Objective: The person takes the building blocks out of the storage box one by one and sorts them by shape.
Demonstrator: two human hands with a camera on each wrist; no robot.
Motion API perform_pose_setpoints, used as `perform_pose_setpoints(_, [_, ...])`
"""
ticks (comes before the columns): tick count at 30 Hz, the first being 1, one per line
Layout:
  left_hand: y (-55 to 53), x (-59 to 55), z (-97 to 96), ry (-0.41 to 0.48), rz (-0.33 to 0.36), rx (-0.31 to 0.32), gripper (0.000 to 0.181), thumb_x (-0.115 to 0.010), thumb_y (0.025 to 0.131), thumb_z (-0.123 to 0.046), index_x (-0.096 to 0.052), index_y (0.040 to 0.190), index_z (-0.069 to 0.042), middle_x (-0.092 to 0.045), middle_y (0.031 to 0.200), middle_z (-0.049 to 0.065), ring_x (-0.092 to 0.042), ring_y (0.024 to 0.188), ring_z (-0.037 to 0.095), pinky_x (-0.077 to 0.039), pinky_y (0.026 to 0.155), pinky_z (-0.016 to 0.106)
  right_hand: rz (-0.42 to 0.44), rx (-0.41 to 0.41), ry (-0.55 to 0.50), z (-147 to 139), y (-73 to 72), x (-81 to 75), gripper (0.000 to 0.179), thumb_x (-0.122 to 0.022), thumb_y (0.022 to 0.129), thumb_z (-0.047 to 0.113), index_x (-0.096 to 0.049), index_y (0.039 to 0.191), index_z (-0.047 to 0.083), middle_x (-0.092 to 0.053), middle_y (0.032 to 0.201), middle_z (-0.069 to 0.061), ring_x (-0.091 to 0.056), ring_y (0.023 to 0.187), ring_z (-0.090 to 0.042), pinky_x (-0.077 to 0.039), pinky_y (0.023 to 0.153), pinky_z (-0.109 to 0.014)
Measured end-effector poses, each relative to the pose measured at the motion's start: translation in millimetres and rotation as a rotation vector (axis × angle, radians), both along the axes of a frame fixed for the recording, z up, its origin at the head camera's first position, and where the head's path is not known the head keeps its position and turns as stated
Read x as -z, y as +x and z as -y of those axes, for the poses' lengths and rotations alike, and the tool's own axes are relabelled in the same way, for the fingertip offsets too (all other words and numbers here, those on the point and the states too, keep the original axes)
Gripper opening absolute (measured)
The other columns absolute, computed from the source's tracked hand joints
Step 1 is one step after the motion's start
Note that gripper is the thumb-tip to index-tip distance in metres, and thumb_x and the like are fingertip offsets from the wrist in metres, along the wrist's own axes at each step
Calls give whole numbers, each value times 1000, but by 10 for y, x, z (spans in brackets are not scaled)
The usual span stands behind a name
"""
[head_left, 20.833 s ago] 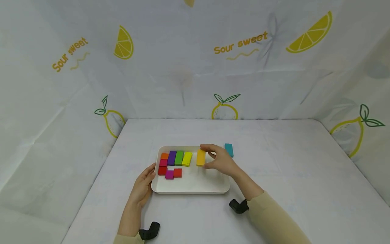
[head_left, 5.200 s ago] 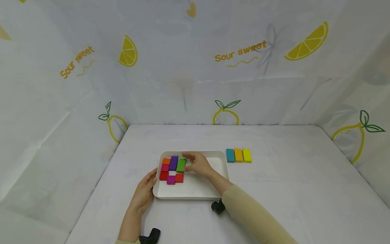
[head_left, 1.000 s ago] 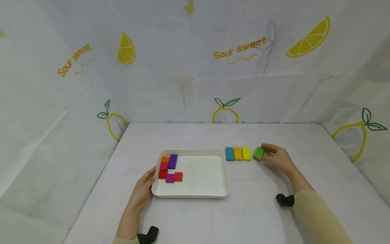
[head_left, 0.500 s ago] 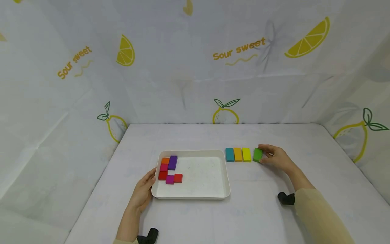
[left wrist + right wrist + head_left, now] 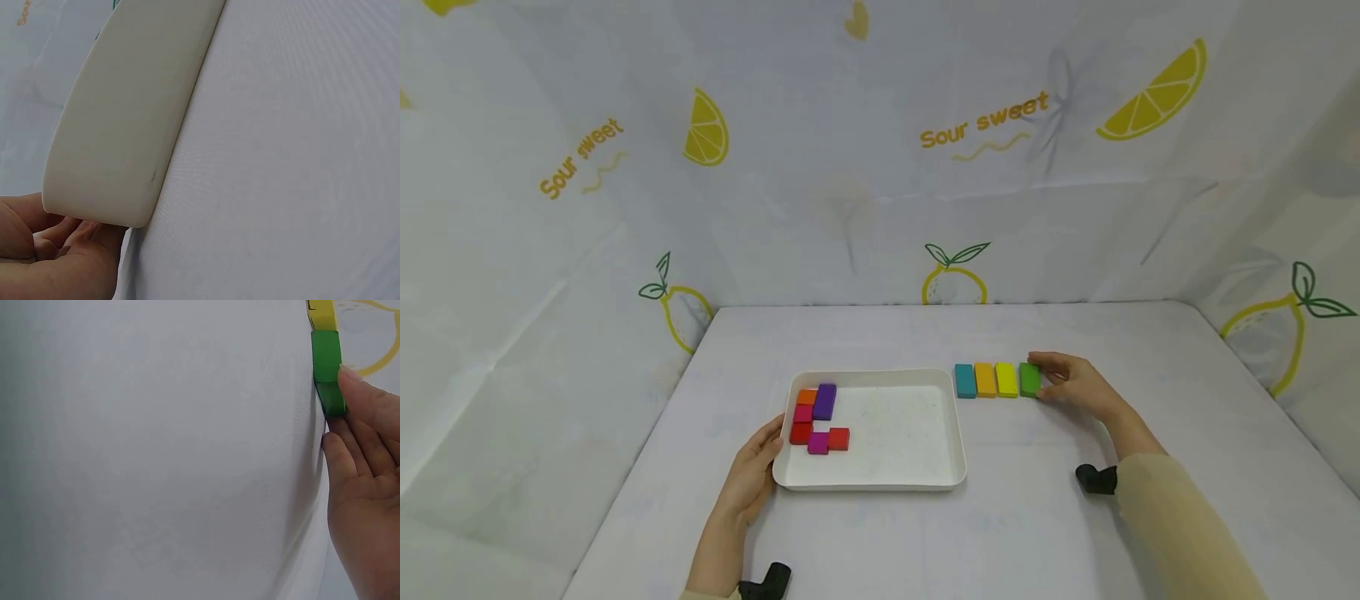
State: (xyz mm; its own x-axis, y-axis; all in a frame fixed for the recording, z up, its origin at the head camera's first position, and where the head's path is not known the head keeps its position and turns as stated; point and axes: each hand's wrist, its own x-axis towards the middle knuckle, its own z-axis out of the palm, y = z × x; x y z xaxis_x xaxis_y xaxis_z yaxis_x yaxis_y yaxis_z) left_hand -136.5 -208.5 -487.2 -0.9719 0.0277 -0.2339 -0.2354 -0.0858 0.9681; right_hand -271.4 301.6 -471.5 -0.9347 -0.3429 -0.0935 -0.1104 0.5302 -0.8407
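Observation:
At the far right of the row, my right hand (image 5: 1078, 387) pinches a green block (image 5: 1029, 380) lying on the table, its long side beside the yellow block (image 5: 1007, 380). In the right wrist view the thumb is on the upper face of the green block (image 5: 327, 356). My left hand (image 5: 752, 468) holds the left side of the white tray (image 5: 887, 483), and the left wrist view shows its fingers against the tray's outer wall (image 5: 119, 119). Inside the tray, a purple block (image 5: 824, 402) stands near an orange block (image 5: 807, 397), with several red and magenta blocks below them.
An orange-yellow block (image 5: 985, 380) and a teal block (image 5: 965, 381) continue the row leftward to the tray's back right corner. A white cloth covers the table (image 5: 1000, 533). A lemon-print sheet (image 5: 820, 150) hangs behind and at both sides.
Yellow-orange, yellow and green blocks have left the tray and joined the teal one in a row. In the last second, my right hand has straightened the green block and slid it left against the yellow one.

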Motion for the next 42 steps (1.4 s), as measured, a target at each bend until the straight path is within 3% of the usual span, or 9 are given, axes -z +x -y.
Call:
perform_pose_setpoints(5, [6, 7, 1, 2, 3, 0, 51, -35, 107, -12, -23, 157, -8, -23, 164, 15, -26, 150, 29, -43, 98, 8, 14, 3, -9, 21, -12, 5, 75, -73, 83, 3, -37, 148, -4, -38, 154, -27, -30, 146, -44, -38, 112, -26])
perform_pose_setpoints(22, [-7, 11, 0, 7, -3, -17, 50, -35, 106, -10, -25, 156, -6, -25, 163, 16, -28, 149, 30, -44, 95, 7, 30, -29, -7, 19, -26, -37, 75, -71, 84, 2, -35, 149, -5, -36, 156, -27, -26, 147, -44, -39, 112, -19])
perform_pose_setpoints(31, [-17, -2, 7, 4, -4, -8, 51, -35, 107, -9, -24, 156, -6, -25, 163, 16, -27, 149, 29, -44, 95, 7, 41, 3, -30, 49, -26, -50, 77, -70, 83, 1, -33, 151, -3, -34, 157, -26, -26, 148, -44, -26, 118, -51])
perform_pose_setpoints(37, [-29, -8, 5, 2, 0, -10, 50, -33, 107, -9, -25, 156, -5, -25, 163, 16, -26, 149, 29, -44, 94, 7, -14, 73, -16, 260, -45, -221, 67, -63, 92, 8, -34, 151, 1, -36, 157, -23, -29, 147, -43, -26, 120, -54])
perform_pose_setpoints(42, [-24, -1, 8, 4, 10, -21, 50, -33, 107, -9, -25, 156, -5, -25, 163, 15, -26, 150, 28, -44, 93, 5, -93, 5, -41, 678, -43, -439, 57, -60, 97, 16, -40, 148, 1, -42, 153, -23, -38, 142, -43, -29, 119, -54])
